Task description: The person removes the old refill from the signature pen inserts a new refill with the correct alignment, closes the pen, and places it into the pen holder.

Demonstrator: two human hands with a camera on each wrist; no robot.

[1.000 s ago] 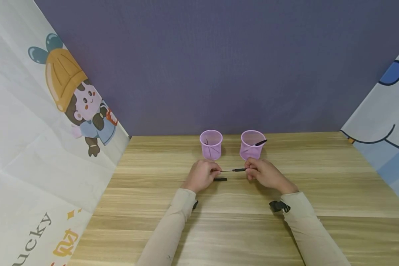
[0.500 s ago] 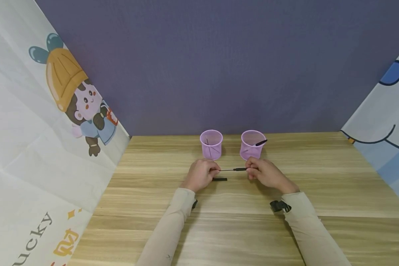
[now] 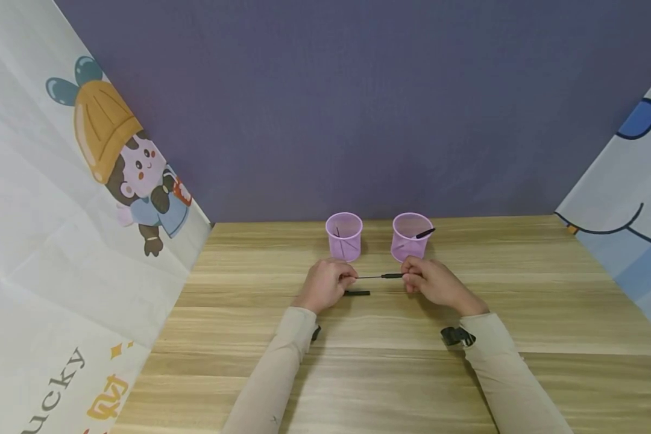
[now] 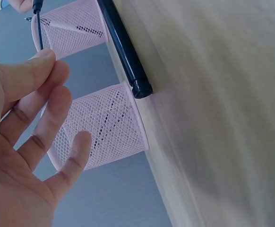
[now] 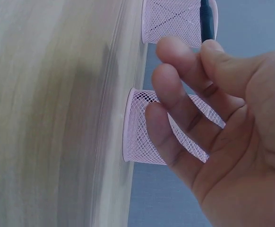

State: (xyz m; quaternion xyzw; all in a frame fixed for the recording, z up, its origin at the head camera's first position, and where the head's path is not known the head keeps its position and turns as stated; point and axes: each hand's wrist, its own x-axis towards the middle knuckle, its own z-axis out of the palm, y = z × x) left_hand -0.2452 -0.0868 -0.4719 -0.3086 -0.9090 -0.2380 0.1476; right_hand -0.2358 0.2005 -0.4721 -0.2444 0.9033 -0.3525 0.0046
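Left hand: thumb and index finger pinch one end of a thin rod; its other fingers stand apart. Right hand: thumb and index finger pinch a black pen piece, which meets the rod's other end; remaining fingers loosely bent. Rod and pen piece lie in one line between the hands, above the tabletop and roughly parallel to its far edge. A black tube lies on the tabletop just nearer the person, one end hidden by the left hand. Near the far edge, two pink mesh cups stand upright, apart: the left cup contains thin dark sticks; in the right cup a black-ended pen leans against the rim, tilted right.
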